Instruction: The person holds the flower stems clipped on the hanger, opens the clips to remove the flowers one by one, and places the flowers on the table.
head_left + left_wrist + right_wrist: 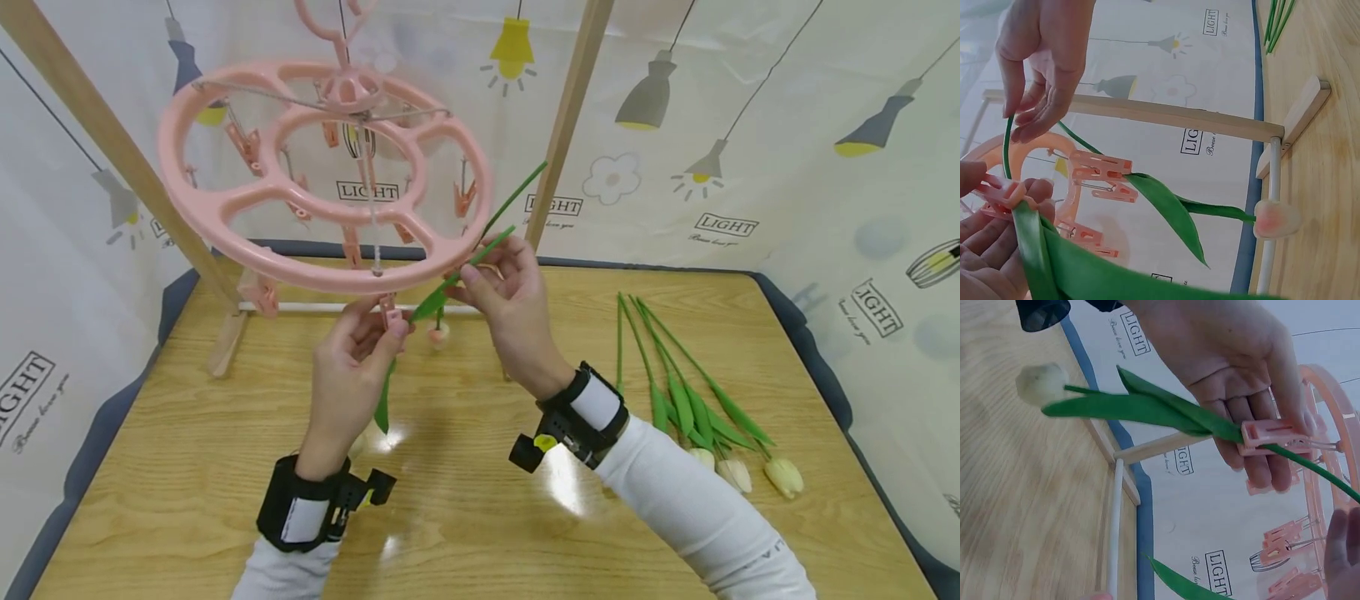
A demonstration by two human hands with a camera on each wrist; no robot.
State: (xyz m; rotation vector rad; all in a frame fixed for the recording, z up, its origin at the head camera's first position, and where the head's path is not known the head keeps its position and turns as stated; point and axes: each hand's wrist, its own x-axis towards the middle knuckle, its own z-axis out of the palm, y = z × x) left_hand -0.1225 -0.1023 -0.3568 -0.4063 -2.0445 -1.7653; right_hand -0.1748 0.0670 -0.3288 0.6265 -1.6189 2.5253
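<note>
In the head view, my left hand [352,354] grips a pink clothespin [390,313] under the front rim of a round pink hanging dryer [322,271]. A white artificial tulip [1041,384] hangs head down with its stem passing through that clothespin's jaws, as the right wrist view shows. Beside it, my right hand [517,312] pinches the upper end of this tulip's green stem [1007,150]. Just right of there, a pinkish tulip [1275,219] hangs from another pink clothespin [1102,166]; its stem sticks up past my right hand.
Several white tulips [733,475] with long green stems lie on the wooden table [480,517] at the right. A wooden frame [566,117] with a white crossbar [315,307] stands around the dryer. Several other pink clothespins [465,198] hang from it. Lamp-printed cloth [675,192] surrounds the table.
</note>
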